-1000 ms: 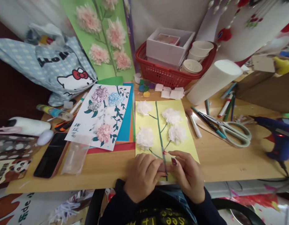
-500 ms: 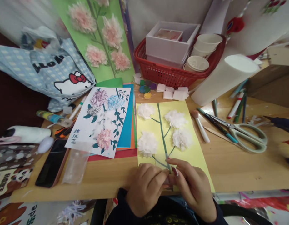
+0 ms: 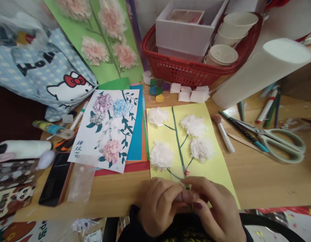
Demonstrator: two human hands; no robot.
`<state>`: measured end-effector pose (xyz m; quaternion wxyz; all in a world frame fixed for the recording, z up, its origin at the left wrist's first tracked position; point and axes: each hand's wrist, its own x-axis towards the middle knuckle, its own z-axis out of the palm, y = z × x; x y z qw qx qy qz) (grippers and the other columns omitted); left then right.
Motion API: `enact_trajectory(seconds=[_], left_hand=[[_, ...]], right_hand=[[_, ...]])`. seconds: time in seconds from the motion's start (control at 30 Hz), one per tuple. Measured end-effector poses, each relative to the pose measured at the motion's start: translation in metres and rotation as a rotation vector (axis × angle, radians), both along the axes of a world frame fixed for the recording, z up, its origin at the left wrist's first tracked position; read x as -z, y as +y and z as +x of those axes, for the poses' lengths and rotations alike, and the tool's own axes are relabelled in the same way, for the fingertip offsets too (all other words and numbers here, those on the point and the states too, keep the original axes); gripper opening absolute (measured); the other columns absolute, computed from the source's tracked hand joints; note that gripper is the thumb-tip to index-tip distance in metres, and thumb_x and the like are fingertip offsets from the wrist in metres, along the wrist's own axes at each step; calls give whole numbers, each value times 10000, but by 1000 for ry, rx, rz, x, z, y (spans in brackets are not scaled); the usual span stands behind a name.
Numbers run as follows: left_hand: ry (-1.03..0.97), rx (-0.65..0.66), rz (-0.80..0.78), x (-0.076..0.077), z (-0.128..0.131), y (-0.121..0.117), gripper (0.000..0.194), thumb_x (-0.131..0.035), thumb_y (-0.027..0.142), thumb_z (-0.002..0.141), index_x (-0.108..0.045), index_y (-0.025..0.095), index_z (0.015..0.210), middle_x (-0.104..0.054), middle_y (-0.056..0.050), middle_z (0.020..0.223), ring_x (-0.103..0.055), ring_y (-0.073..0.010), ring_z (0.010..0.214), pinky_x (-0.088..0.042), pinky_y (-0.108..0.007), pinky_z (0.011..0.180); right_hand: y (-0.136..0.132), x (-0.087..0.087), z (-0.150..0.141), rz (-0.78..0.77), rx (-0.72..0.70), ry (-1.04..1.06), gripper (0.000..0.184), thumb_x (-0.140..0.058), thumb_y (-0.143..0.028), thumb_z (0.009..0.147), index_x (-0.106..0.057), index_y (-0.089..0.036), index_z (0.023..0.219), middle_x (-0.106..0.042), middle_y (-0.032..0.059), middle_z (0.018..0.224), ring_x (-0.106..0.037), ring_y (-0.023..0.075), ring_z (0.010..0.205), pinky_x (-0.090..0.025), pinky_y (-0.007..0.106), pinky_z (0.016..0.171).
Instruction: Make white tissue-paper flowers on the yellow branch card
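Observation:
My left hand (image 3: 161, 203) and my right hand (image 3: 212, 205) meet at the near edge of a yellow sheet (image 3: 218, 174). Their fingers are bent and pinched together, and what lies between the fingertips is too small or hidden to make out. Just above them, a small red piece (image 3: 186, 172) sits on the painted green stem (image 3: 179, 144). White ruffled paper flowers stand out from the sheet: one at the upper left (image 3: 158, 116), another at the lower left (image 3: 161, 155), and two touching on the right (image 3: 201, 149). The sheet's bottom middle is covered by my hands.
Left lie a flower picture (image 3: 82, 134) over coloured papers, a phone (image 3: 55, 178) and a clear bag (image 3: 81, 185). Right are a brush (image 3: 224, 134), a marker (image 3: 243, 132) and scissors (image 3: 283, 141). Behind stand a red basket (image 3: 180, 72), a white roll (image 3: 248, 77) and white squares (image 3: 193, 93).
My hands have drawn slightly nearer to my body, and the red piece by my right fingertip now shows uncovered on the stem. The camera view has shifted a little.

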<state>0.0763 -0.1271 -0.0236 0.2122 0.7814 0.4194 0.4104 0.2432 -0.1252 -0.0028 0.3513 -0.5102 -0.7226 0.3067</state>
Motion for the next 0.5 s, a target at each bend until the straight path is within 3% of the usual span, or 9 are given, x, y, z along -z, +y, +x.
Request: enact_trajectory(seconds=[0.1, 0.37, 0.5], left_hand=[[-18, 2, -10, 0, 0, 0, 226, -409, 260, 987, -521, 141, 1143, -642, -75, 841, -585, -159, 753, -503, -290, 656], [-14, -130, -68, 2, 2, 1, 242, -452, 366, 966, -527, 170, 1086, -640, -52, 794, -593, -157, 711, -491, -290, 651], [-12, -89, -54, 3, 1, 0, 217, -470, 311, 967, -520, 162, 1117, -647, -57, 819, -591, -155, 724, -490, -293, 660]], right_hand=[[0, -1, -3, 22, 39, -14, 119, -486, -219, 907, -523, -226, 1020, -648, 1, 706, -579, 116, 521, -454, 217, 504], [5, 5, 0, 35, 29, 181, 272, -522, -154, 868, -496, -227, 1129, -643, 48, 819, -616, 187, 730, -506, 319, 670], [1, 8, 1, 27, 67, 222, 160, -531, -149, 871, -528, -216, 1016, -578, 18, 725, -562, 153, 642, -454, 278, 577]])
